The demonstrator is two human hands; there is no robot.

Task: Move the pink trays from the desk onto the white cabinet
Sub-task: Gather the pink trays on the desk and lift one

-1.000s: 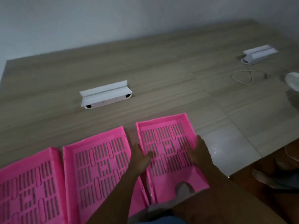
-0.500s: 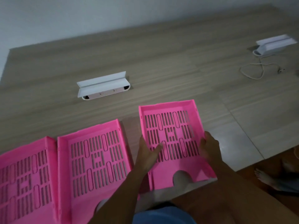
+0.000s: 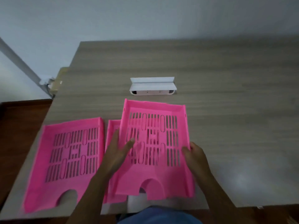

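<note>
Pink trays are shown on the wooden desk (image 3: 210,75), three in number, none of which has yet been placed on the white cabinet, and the cabinet itself is not seen in the head view. One tray, the held tray (image 3: 155,147), is gripped at both long sides: the left hand (image 3: 116,152) is closed round its left wall, with the thumb laid across the slotted floor and the fingers passing under the edge, while the right hand (image 3: 194,154) is curled over its right wall, thumb inside. This tray appears raised and is seen overlapping the middle tray (image 3: 111,131), of which only a narrow left strip and the near corner are visible; whether the two are touching cannot be told. The left tray (image 3: 68,159) lies flat near the left edge of the desk, apart from both hands and untouched. Beyond the trays, toward the far side, a white cable box (image 3: 152,86) is set into the desk surface, clear of the held tray. By judgement, the task is at an early stage: a first tray is in hand, either being lifted away or being stacked on its neighbour, and the carrying of all three trays to the cabinet is left to be done. The picture is somewhat blurred, so finer contact is not resolved
</note>
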